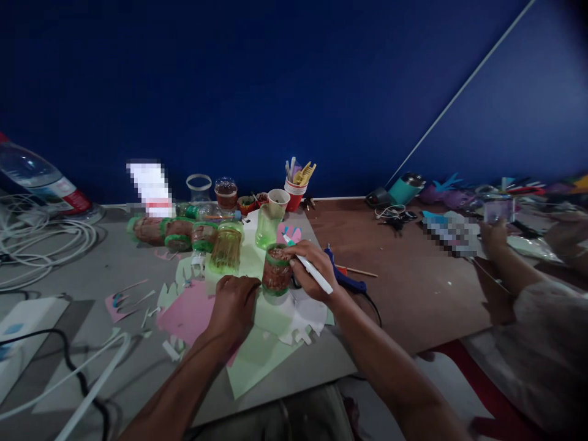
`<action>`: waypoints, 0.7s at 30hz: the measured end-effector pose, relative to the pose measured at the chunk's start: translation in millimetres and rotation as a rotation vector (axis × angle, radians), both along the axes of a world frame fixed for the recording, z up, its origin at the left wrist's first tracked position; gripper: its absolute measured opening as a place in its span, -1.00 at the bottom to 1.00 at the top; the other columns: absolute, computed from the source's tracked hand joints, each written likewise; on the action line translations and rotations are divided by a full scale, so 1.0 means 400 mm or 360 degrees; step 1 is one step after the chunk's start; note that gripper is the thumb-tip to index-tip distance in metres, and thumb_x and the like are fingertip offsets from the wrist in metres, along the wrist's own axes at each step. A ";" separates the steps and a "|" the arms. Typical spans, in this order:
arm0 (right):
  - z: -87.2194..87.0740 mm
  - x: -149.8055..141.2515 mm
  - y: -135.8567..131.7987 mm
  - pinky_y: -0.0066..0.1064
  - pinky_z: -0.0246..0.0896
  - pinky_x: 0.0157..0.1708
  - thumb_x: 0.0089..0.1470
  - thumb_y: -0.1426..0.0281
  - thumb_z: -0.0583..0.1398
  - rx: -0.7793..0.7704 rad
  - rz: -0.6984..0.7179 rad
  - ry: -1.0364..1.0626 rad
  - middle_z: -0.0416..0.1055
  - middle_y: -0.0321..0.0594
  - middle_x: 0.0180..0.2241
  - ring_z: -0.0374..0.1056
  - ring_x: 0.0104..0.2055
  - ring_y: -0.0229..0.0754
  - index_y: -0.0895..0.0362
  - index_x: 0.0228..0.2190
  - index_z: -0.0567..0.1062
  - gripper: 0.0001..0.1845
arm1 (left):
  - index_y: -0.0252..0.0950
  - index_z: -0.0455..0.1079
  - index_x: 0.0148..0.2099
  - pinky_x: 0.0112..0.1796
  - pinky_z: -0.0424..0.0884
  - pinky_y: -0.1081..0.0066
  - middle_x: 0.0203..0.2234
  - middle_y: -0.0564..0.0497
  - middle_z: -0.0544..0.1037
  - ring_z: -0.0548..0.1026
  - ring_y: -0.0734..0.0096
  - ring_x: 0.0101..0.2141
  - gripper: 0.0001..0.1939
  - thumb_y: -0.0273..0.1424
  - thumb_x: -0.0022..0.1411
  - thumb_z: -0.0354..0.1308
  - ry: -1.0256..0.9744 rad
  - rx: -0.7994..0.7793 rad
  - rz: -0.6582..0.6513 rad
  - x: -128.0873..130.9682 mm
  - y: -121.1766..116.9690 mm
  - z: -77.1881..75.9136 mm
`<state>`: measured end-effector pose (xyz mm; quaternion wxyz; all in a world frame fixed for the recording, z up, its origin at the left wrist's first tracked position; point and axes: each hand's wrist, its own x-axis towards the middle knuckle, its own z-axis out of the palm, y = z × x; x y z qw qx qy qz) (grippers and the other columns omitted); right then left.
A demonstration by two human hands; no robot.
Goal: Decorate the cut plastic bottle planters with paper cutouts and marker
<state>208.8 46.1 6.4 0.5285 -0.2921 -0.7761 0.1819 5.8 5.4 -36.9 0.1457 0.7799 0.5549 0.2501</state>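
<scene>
My right hand is closed around a white marker with a green end, which points up and left over the rim of a small brown container with green bands. That container stands upright on the paper, and the right fingers are at its upper edge. Just left of it, my left hand rests on the paper with its fingers curled. Whether anything is in those fingers is hidden. Under the hands lie a green paper sheet and a pink paper sheet.
Brown-and-green wrapped bottle pieces lie at the back left. A green-tinted cut bottle and a red cup of tools stand behind. A blue glue gun lies right. White cables coil left. Another person's hand is far right.
</scene>
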 end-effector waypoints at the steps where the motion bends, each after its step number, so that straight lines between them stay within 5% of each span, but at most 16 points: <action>1: 0.001 0.002 0.001 -0.28 0.30 -0.27 0.07 0.53 0.09 -0.0004 -0.0009 -0.0005 0.44 -0.14 -0.32 0.37 -0.28 -0.16 0.11 -0.21 0.44 -0.76 | -0.25 0.47 -0.22 -0.10 0.15 0.18 -0.34 -0.07 0.58 0.46 0.22 -0.30 -0.76 -0.41 0.23 -0.05 0.0018 0.0001 -0.0018 0.001 -0.001 0.001; 10: 0.005 0.007 0.005 -0.31 0.29 -0.27 0.05 0.55 0.09 0.0004 -0.0047 0.0047 0.44 -0.16 -0.32 0.37 -0.28 -0.18 0.10 -0.23 0.45 -0.75 | -0.26 0.46 -0.24 -0.11 0.19 0.16 -0.36 -0.06 0.56 0.46 0.22 -0.28 -0.77 -0.44 0.20 -0.03 -0.0168 0.0031 0.0013 0.001 -0.005 0.002; 16: -0.001 0.005 0.001 -0.34 0.27 -0.27 0.05 0.52 0.11 -0.0144 -0.0009 0.0151 0.40 -0.22 -0.37 0.35 -0.31 -0.21 0.09 -0.24 0.45 -0.78 | -0.25 0.43 -0.22 -0.27 0.35 0.31 -0.30 -0.07 0.54 0.47 0.23 -0.24 -0.79 -0.28 0.17 0.06 -0.0939 -0.0230 0.0316 0.003 -0.008 0.030; 21: 0.001 0.003 -0.006 -0.38 0.26 -0.30 0.04 0.51 0.14 -0.0353 0.0093 0.0279 0.38 -0.27 -0.40 0.34 -0.32 -0.24 0.07 -0.25 0.47 -0.79 | -0.27 0.41 -0.09 -0.09 0.34 0.30 -0.15 -0.12 0.53 0.45 0.21 -0.12 -0.64 -0.25 0.05 0.22 -0.1658 -0.0545 0.0119 0.011 -0.010 0.037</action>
